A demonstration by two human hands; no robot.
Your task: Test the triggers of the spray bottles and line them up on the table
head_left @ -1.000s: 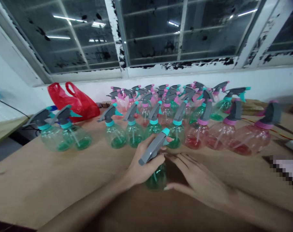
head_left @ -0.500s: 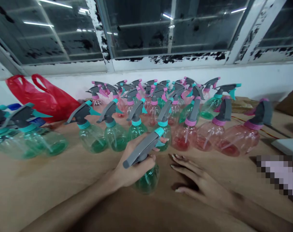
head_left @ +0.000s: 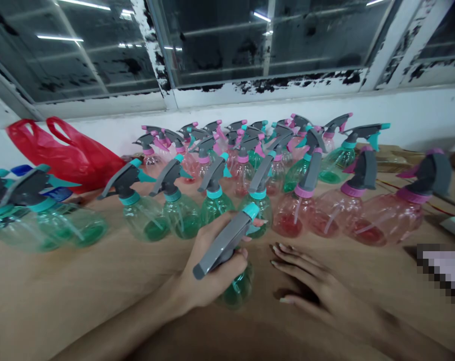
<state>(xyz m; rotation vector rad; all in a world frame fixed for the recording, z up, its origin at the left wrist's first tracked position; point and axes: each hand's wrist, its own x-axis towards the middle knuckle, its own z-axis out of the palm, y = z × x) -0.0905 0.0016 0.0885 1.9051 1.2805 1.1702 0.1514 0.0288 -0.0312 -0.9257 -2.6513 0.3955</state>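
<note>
My left hand (head_left: 212, 265) is wrapped round the neck of a green spray bottle (head_left: 237, 291), just under its grey trigger head with a turquoise nozzle. The bottle stands near the front of the wooden table (head_left: 145, 281), and my fingers hide its collar. To its right, my right hand (head_left: 310, 281) rests on the tabletop with fingers stretched out and holds nothing. Just beyond my hands is a row of spray bottles: green ones such as this green bottle (head_left: 182, 220) to the left and centre, and pink ones such as this pink bottle (head_left: 289, 220) to the right.
More pink and green spray bottles (head_left: 243, 173) crowd together behind the front row. A red plastic bag (head_left: 77, 160) sits at the back left, by the wall under the windows. Brown cardboard (head_left: 389, 158) lies at the back right, and a blurred-out patch (head_left: 445, 271) covers something at the right edge.
The view has shifted slightly, so the bottles on the right appear farther right. My left hand keeps its hold on the green spray bottle, and my right hand stays spread on the table.
</note>
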